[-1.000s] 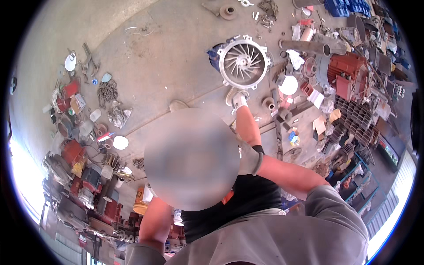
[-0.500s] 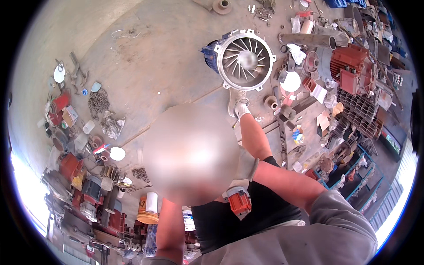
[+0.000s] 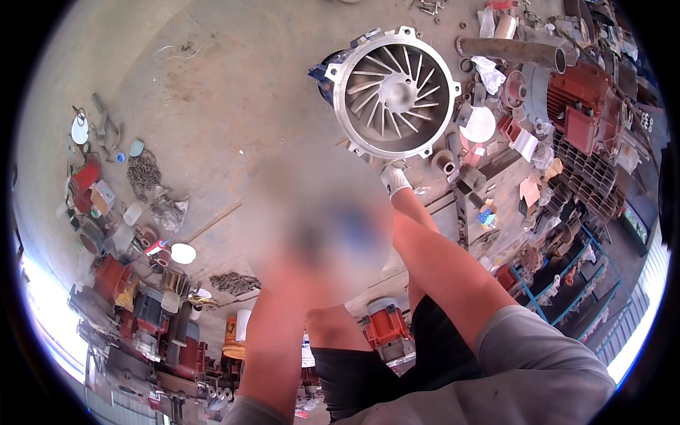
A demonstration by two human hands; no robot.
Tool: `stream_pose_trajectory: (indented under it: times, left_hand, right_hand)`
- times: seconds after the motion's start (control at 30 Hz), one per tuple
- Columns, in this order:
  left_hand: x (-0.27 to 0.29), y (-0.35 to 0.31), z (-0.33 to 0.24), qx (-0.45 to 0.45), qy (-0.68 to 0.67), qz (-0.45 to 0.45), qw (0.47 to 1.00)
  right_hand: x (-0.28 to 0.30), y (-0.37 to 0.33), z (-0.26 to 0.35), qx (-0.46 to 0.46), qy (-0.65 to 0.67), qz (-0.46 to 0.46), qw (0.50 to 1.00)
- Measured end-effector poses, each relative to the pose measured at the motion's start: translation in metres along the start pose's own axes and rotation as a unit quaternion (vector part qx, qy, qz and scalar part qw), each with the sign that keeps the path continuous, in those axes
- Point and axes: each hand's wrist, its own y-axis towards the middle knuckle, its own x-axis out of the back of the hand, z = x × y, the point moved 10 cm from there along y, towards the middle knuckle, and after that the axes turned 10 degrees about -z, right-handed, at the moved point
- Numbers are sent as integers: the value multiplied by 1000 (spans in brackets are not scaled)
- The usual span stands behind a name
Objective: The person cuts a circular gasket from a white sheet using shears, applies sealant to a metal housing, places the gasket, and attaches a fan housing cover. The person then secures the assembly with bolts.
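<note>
My left forearm [image 3: 273,347] reaches forward from the lower edge, and my right forearm [image 3: 453,273] comes in from the lower right. Both run into a round blurred patch at the middle of the picture, which hides both hands and anything in them. Smeared dark and blue tones show inside the patch. Just beyond it, on the floor, lies a round metal housing [image 3: 341,106] with mounting lugs. It faces up, showing a bladed impeller [image 3: 386,85] inside, and a blue part [image 3: 322,79] sticks out at its left.
My foot in a white sock [image 3: 397,179] is close to the housing. A red motor [image 3: 386,326] stands between my legs. Pipes, a large red motor [image 3: 584,106] and a blue rack [image 3: 567,290] line the right. Motors, a chain [image 3: 144,173] and small parts lie at left.
Both forearms have extended farther forward, the right one swinging toward the housing. The grey rim by my right wrist is no longer visible. The view has shifted, bringing the housing closer.
</note>
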Motion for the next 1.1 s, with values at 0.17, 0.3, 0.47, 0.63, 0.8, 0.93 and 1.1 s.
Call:
stream_pose_trajectory:
  times: [0.17, 0.3, 0.47, 0.63, 0.8, 0.93, 1.1]
  left_hand:
    - [4, 61, -30, 7, 82, -92, 992]
    - [3, 90, -69, 5, 111, -123, 986]
    - [21, 72, -119, 0, 125, -155, 980]
    - [19, 74, -116, 32, 71, -154, 985]
    - [27, 79, -124, 30, 64, -158, 985]
    - [35, 76, -143, 0, 82, -163, 983]
    - [59, 89, -178, -44, 123, -175, 976]
  right_hand:
    - [23, 75, -8, -49, -11, -49, 998]
    - [37, 107, 14, -30, -20, -63, 997]
    - [31, 105, 53, 33, 111, -57, 992]
    - [40, 66, 46, 81, 231, -69, 967]
    - [134, 20, -5, 231, 504, -229, 800]
    - [249, -124, 31, 444, 444, -409, 662]
    - [260, -210, 123, 632, 256, -440, 585]
